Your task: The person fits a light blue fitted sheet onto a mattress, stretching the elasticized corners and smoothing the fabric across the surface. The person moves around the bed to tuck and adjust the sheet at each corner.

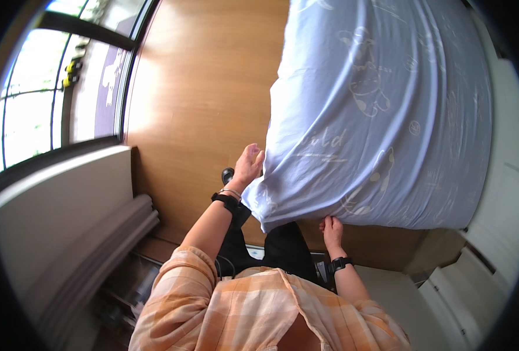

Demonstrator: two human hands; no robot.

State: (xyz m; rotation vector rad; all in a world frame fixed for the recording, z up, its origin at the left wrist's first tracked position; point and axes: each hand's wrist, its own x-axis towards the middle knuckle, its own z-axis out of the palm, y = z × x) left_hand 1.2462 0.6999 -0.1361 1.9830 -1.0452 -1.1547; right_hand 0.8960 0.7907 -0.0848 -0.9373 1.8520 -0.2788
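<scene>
A light blue bed sheet (312, 175) with white cartoon animals and lettering covers the bed before me. Long folds run along it, and its near left corner hangs in a point. Beside the sheet's left edge is my left hand (247, 166), its thumb and fingers apart with nothing visible between them. Whether it touches the cloth I cannot tell. At the near hem, my right hand (332, 230) pinches the sheet's edge between bent fingers. Both wrists wear black bands.
Wooden floor (206, 87) runs along the bed's left side. A glazed door or window (92, 87) stands at the left, above a low wall (66, 188) and a gathered grey curtain (101, 245). White cabinetry (461, 298) is at the lower right.
</scene>
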